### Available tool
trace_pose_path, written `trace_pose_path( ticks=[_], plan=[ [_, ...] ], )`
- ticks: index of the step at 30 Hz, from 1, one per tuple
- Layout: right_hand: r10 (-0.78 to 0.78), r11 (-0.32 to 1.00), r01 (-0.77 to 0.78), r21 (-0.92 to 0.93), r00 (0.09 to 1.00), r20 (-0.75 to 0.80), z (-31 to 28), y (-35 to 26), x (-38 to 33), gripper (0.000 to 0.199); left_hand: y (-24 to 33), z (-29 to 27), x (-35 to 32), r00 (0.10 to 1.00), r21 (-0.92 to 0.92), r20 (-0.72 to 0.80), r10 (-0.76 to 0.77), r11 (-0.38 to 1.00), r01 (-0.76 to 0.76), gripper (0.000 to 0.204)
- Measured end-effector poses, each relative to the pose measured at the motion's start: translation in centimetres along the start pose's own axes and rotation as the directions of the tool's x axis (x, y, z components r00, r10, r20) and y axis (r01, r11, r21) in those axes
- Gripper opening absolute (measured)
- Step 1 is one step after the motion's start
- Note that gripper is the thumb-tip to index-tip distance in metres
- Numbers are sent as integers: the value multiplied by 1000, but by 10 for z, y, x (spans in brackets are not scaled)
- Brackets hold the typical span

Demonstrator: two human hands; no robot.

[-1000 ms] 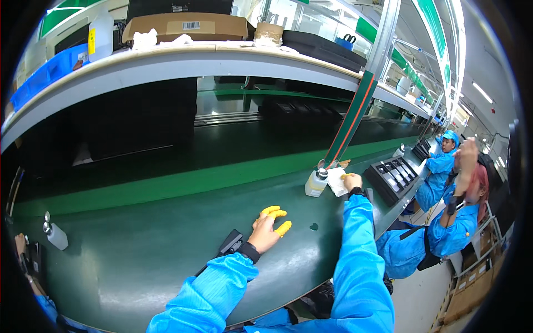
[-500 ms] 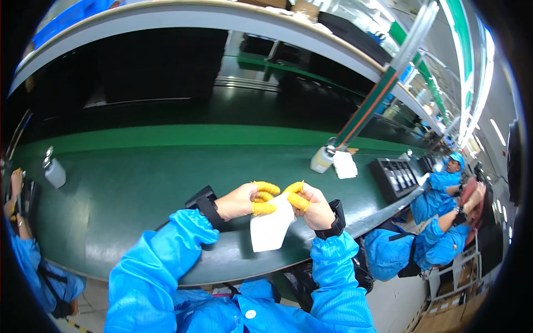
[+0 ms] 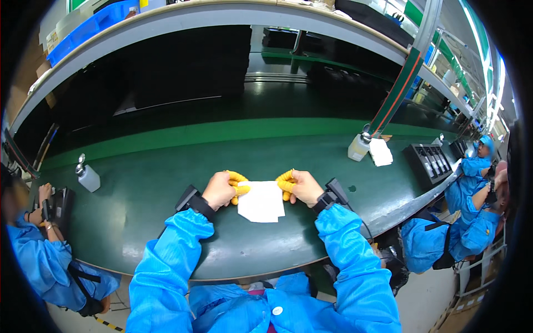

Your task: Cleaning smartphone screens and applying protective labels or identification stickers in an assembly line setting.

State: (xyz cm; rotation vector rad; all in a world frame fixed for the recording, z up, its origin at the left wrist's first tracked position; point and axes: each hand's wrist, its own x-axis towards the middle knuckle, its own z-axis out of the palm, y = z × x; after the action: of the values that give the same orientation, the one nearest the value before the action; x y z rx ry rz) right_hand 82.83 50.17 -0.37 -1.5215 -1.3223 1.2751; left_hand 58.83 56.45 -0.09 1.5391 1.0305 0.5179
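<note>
A white square cloth sheet (image 3: 262, 201) lies on the green worktable (image 3: 150, 183) right in front of me. My left hand (image 3: 223, 189), with yellow finger cots, pinches the sheet's upper left corner. At the upper right corner my right hand (image 3: 300, 186), also in yellow finger cots, pinches the sheet too. Both wrists carry black wrist devices, and both arms are in blue sleeves.
A small clear dispenser bottle (image 3: 88, 177) stands at the left. Another bottle (image 3: 358, 147) and a white cloth (image 3: 381, 152) sit by a slanted post at the right, next to a black tray (image 3: 429, 164). Other people in blue work at the left (image 3: 39, 244) and at the right (image 3: 472, 188).
One second ago my right hand was far right at the cloth by the bottle. Since then both hands came together in front of me with a white sheet and lowered it toward the table.
</note>
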Motion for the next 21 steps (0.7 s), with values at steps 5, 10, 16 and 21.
trace_pose_path(
  ticks=[5,10,16,21],
  plan=[
    [-92,991,67,-119,973,-210,3,-11,6,20,-7,-8,-6,938,115,-342,55,993,-16,25],
    [-363,890,350,-291,932,8,14,-7,-3,18,-8,-12,-22,720,567,-503,479,811,-144,29],
    [-406,717,448,-535,891,201,19,-4,-11,17,-16,-1,-29,827,469,18,561,726,-503,31],
    [-475,634,493,-596,856,203,25,-3,-15,10,-11,18,-31,816,583,43,576,649,-489,42]
  ],
)
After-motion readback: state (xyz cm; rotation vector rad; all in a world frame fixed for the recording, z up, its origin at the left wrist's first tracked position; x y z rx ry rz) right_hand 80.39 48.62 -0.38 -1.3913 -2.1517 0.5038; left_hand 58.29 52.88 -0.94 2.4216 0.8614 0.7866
